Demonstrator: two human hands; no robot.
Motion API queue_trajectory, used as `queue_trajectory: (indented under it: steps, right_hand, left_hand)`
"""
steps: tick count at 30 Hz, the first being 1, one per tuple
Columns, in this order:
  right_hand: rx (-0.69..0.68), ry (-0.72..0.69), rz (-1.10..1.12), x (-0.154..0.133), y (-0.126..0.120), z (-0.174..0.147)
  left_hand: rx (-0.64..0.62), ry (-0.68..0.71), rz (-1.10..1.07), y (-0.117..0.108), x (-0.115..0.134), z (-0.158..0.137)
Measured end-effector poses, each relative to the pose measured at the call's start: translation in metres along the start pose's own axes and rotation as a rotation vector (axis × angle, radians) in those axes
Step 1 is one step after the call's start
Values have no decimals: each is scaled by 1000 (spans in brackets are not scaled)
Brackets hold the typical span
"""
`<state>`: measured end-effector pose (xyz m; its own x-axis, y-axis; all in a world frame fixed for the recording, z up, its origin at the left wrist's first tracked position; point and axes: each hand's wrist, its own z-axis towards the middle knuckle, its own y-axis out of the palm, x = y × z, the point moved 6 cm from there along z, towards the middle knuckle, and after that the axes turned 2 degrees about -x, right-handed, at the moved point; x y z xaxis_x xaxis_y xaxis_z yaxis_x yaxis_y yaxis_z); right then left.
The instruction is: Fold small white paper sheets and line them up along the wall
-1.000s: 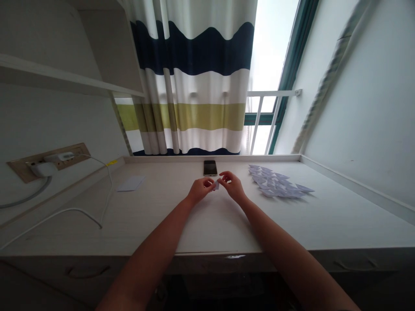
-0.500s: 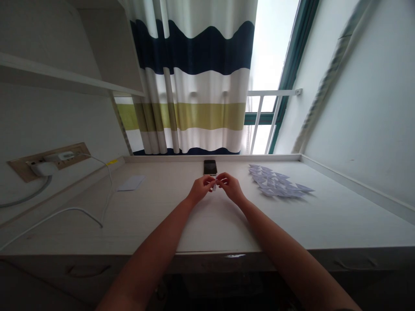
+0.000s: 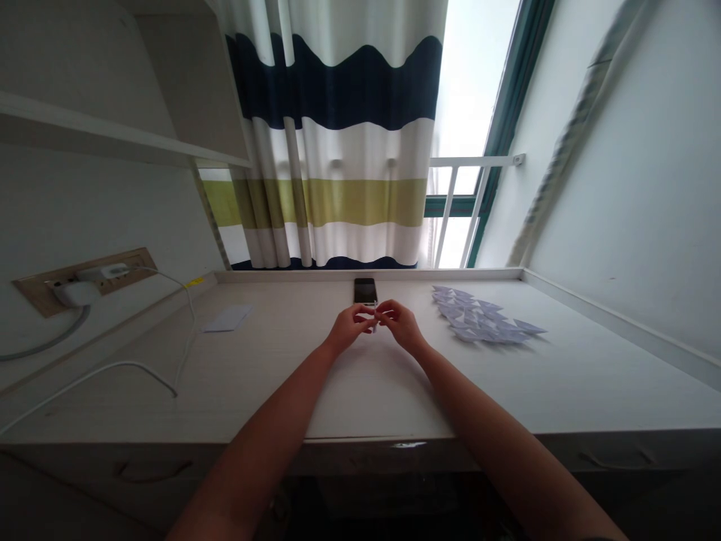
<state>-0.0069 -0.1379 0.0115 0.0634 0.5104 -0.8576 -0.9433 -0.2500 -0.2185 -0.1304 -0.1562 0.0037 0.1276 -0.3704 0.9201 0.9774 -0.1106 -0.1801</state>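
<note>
A small folded piece of white paper is held upright between my two hands above the desk, seen nearly edge-on. My left hand pinches it from the left with thumb and fingers. From the right, the fingertips of my right hand are closed on the same paper. The fingers cover most of it, so its folds cannot be made out. Just beyond the hands lies a dark phone. To the right spreads a pile of folded paper triangles.
A small stack of flat white paper lies on the left of the white desk. White cables run from the wall socket across the desk's left side. A raised rim borders the back, before a striped curtain.
The paper between my fingers has turned so that it now shows as a thin upright edge. My fingers have shifted slightly; the arms stay in place.
</note>
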Motion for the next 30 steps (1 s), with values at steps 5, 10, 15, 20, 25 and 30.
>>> queue_trajectory:
  steps: [5,10,15,20,25,30]
  right_hand:
    - [22,2,14,1,0,1]
    - [22,-8,3,7,-1,3]
    - [22,-18,-63,10,-2,4]
    - [37,-13,-94,5,-2,2]
    - [63,-6,-116,1,-4,1]
    - [105,-84,-176,-2,-7,2]
  left_hand:
    - [20,-30,-59,-1,-4,1]
    - [49,-43,-58,-2,-2,1]
    - [76,-52,-39,-2,4,0]
    - [93,-50,-35,-3,6,-1]
    - [125,-67,-95,-5,5,-1]
    - [158,-111,-213,-6,4,-1]
